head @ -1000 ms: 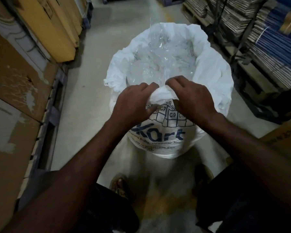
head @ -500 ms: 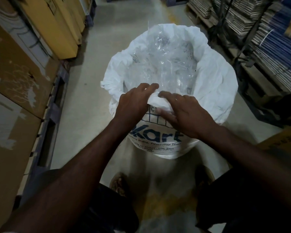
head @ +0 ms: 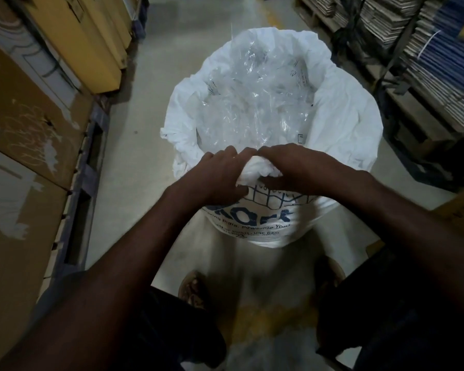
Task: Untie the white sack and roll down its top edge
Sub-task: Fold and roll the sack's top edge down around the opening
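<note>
A large white sack (head: 343, 121) with blue print stands open on the floor in front of me, its top edge turned outward all around. Crumpled clear plastic (head: 255, 103) fills its inside. My left hand (head: 214, 175) grips the near rim of the sack, fingers curled over the bunched white fabric. My right hand (head: 295, 167) grips the same bunched fold right beside it, thumb underneath. The two hands nearly touch at the rim's near middle.
Cardboard boxes (head: 24, 124) and yellow boxes (head: 91, 38) line the left on pallets. Stacks of flattened cartons and blue sheets (head: 439, 62) on pallets line the right. A concrete aisle (head: 172, 36) runs ahead. My feet in sandals (head: 193, 290) stand just behind the sack.
My right hand has come back up from the sack's printed face to the rim and curled onto the bunched fold. The left hand kept its hold on the rim.
</note>
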The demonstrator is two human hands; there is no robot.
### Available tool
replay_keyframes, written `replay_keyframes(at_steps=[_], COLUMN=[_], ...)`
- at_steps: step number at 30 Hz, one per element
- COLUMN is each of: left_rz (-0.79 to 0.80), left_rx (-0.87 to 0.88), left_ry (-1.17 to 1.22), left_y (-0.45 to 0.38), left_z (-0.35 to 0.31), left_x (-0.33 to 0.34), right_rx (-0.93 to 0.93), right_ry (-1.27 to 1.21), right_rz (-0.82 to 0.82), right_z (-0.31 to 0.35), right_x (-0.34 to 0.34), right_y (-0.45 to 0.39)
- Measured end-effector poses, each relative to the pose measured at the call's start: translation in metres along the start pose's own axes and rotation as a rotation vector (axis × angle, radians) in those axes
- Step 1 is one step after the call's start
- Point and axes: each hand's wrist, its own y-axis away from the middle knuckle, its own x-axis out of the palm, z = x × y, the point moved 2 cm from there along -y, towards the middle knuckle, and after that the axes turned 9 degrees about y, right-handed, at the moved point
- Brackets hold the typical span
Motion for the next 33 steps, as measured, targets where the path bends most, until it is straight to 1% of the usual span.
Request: replay_keyframes(at_steps=[2,3,5,6,8,9,11,13,15,18,22,24,26,30,31,33], left_rz=[0.101,0.089,-0.053,-0.136,-0.245,-0.273,-0.314,-0.369,-0.458,-0.557,-0.523,-0.484,-0.462,-0.538,-0.541,-0.481], left_rx=[-0.011,-0.003,-0.007,-0.018,-0.011,0.012,0.051,0.047,0.046,0.010,-0.029,-0.060,-0.093,-0.081,-0.084,-0.126], left_ry=[0.157,0.241,0.325,0.313,0.197,0.134,0.084,0.061,-0.018,-0.066,-0.020,0.016,-0.031,0.005,0.019,-0.020], left_y=[0.002,0.002,0.002,0.003,0.003,0.002,0.000,-0.002,-0.004,-0.004,-0.010,-0.011,-0.007,0.000,0.002,0.005], left_z=[0.005,0.009,0.017,0.018,0.013,0.009,0.002,-0.001,-0.001,-0.005,-0.009,-0.001,0.010,0.024,0.024,0.024], left_x=[-0.007,-0.014,-0.025,-0.027,-0.024,-0.017,-0.004,0.002,0.004,0.003,0.001,-0.004,-0.009,-0.017,-0.018,-0.014], right_rx=[-0.031,-0.032,-0.014,-0.002,0.010,0.014,0.032,0.086,0.133,0.133,0.093,0.024,-0.051,-0.157,-0.177,-0.189], right_ry=[0.119,0.169,0.257,0.280,0.264,0.247,0.275,0.364,0.428,0.432,0.431,0.457,0.483,0.470,0.459,0.443], right_rz=[-0.093,-0.145,-0.242,-0.271,-0.298,-0.303,-0.303,-0.352,-0.414,-0.444,-0.418,-0.411,-0.405,-0.417,-0.419,-0.417], right_z=[0.001,0.001,0.001,0.003,0.010,0.013,0.018,0.021,0.021,0.018,0.014,0.012,0.010,0.008,0.010,0.015], right_x=[-0.003,-0.005,-0.009,-0.010,-0.006,-0.003,0.006,0.010,0.007,0.004,0.006,0.007,0.008,0.008,0.009,0.013], right_y=[0.001,0.001,-0.001,-0.002,0.000,0.001,0.001,-0.001,-0.007,-0.013,-0.013,-0.010,-0.008,-0.003,-0.002,0.002])
